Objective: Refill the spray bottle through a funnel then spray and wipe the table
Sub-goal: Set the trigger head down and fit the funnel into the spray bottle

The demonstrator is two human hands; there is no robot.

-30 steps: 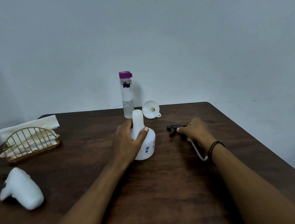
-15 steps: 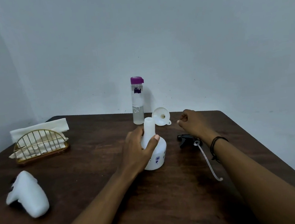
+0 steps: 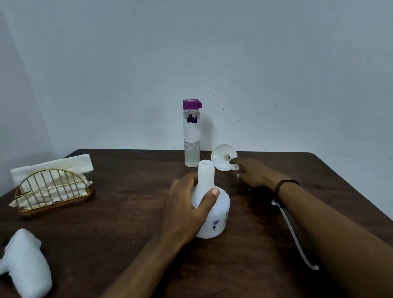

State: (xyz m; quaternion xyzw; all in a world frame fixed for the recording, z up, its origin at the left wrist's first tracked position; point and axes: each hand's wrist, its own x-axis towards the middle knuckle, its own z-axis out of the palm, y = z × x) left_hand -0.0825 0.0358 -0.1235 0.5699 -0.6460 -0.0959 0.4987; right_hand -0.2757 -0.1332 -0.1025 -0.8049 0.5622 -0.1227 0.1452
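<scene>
Our right hand has left the sprayer head and now reaches the funnel, fingers touching it, grip not yet clamped. Nearer, our left hand grips the bottle, upright mid-tabletop.

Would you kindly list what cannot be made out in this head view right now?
- Spray head: almost wholly hidden under the right hand and wrist; only its dip tube shows.
- Right fingertips at the funnel: contact or grip cannot be told; too dark.
- Spray bottle: fill level hidden by opaque white plastic and the left hand.
- Water bottle label: too small to read.
</scene>
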